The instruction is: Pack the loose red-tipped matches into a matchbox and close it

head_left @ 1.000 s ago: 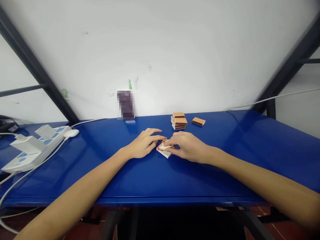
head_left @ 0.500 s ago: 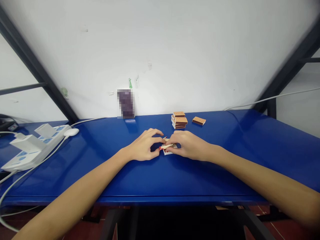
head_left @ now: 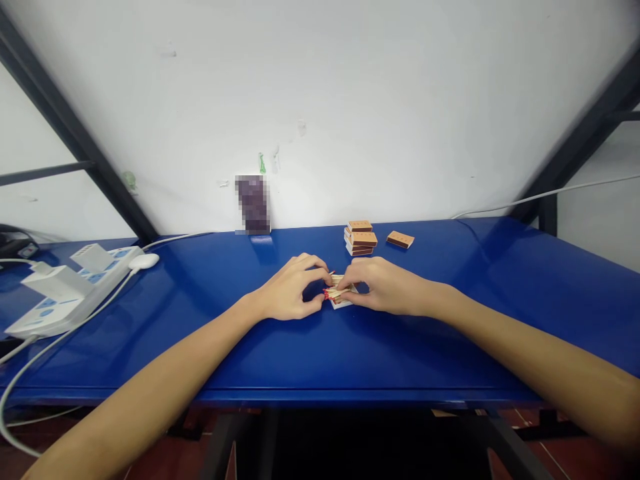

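Observation:
A small white matchbox tray (head_left: 343, 305) lies on the blue table between my hands, with wooden matches (head_left: 338, 291) in and over it, their red heads toward the left. My right hand (head_left: 383, 285) pinches several matches between thumb and fingers, low over the tray. My left hand (head_left: 290, 290) curves around the tray's left end, thumb and index finger at its near and far corners beside the match heads. Part of the tray is hidden under the right fingers. Behind the hands stands a stack of matchboxes (head_left: 361, 239), and one more matchbox (head_left: 401, 239) lies to its right.
On the left sits a white power strip (head_left: 75, 293) with plugged-in adapters and a white cable (head_left: 70, 333). A blurred dark rectangular item (head_left: 254, 205) leans on the wall. Dark metal posts rise at both sides. The table's front edge (head_left: 320, 398) runs below my hands.
The matches in my right hand have come down and lie flatter over the tray. My left thumb and index finger have shifted slightly right. The whole view has moved a little.

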Available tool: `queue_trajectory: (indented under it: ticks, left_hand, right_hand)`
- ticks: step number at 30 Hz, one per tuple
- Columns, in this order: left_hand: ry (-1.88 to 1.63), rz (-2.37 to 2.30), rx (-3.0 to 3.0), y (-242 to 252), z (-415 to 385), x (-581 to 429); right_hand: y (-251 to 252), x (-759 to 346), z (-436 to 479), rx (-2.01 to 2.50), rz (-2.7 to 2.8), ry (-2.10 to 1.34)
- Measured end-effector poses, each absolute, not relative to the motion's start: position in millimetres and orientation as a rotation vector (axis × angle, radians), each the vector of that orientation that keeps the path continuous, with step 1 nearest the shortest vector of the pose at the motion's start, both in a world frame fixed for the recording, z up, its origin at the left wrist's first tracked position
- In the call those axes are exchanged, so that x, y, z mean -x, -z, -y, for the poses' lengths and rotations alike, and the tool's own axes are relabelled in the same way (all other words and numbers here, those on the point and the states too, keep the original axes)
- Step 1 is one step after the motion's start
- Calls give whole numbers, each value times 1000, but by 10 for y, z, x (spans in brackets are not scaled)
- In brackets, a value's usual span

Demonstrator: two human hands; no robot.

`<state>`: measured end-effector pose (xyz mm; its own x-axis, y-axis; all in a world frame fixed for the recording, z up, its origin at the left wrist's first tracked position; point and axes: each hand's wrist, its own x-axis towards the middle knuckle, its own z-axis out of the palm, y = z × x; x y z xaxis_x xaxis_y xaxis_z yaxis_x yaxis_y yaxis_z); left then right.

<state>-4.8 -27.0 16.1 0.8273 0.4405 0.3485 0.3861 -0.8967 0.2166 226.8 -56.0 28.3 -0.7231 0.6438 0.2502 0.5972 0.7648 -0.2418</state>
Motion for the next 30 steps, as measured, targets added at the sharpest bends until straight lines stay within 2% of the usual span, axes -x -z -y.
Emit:
queue_trajectory:
  ticks: [30]
  left_hand:
    - [-614, -641, -2897, -149, 297, 21]
  right_hand:
    - [-296, -2332, 552, 919, 2558, -417]
